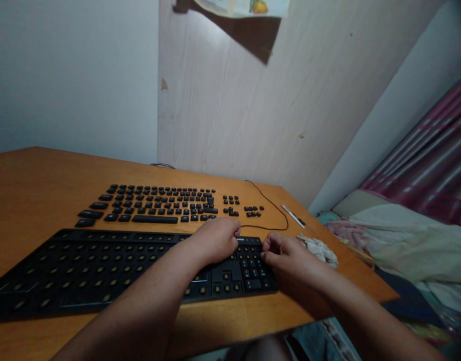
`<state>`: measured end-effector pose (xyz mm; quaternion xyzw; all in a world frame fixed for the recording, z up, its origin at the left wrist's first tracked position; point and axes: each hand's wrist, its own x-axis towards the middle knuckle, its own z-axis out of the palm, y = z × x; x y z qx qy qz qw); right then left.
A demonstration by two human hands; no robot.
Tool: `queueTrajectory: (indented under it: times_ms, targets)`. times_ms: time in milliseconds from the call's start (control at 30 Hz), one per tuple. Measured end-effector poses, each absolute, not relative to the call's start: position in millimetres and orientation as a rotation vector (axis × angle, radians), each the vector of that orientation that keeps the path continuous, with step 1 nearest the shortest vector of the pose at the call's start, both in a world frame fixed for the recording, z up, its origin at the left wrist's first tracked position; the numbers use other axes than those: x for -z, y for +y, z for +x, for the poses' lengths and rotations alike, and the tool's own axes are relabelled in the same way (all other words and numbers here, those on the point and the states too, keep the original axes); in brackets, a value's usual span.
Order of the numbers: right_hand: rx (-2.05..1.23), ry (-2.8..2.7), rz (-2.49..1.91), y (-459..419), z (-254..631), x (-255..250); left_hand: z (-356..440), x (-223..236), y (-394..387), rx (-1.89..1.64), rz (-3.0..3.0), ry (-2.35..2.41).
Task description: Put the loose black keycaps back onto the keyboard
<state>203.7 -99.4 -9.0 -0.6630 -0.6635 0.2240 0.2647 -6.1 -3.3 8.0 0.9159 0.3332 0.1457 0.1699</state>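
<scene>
A black keyboard (147,265) lies along the front of the desk, most of its key posts bare. Several keycaps (253,273) are fitted on its number pad at the right end. Over the keyboard, just left of that pad, is my left hand (217,240), its fingers curled closed and their tips mostly hidden. My right hand (285,253) is at the pad's right edge with thumb and fingers bent into a pinch. Whatever either hand holds is too small or hidden. Behind the keyboard, loose black keycaps (155,204) lie in keyboard-like rows, among them a long space bar (155,219).
A thin black cable (270,200) curves over the wooden desk (57,185). Near the right edge lie a slim white-and-black tool (293,215) and a crumpled whitish cloth (320,250). A bed with bedding (414,250) stands to the right; a wall rises behind.
</scene>
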Motion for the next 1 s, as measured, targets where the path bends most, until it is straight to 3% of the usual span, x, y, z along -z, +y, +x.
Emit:
queueTrajectory:
  times_ms: [433, 767, 1000]
  targets:
    - [-0.757, -1.721, -1.754, -95.7, 208.9, 18.2, -4.8, -3.0, -1.0, -0.443, 2.615, 0.939]
    - [-0.459, -1.925, -1.812, -102.9, 203.7, 10.8, -4.1, -0.5, 0.3, -0.458, 2.611, 0.919]
    - [-0.536, -1.88, -1.791, -108.2, 200.7, 9.0, -4.6, -1.6, -0.3, -0.456, 2.606, 0.924]
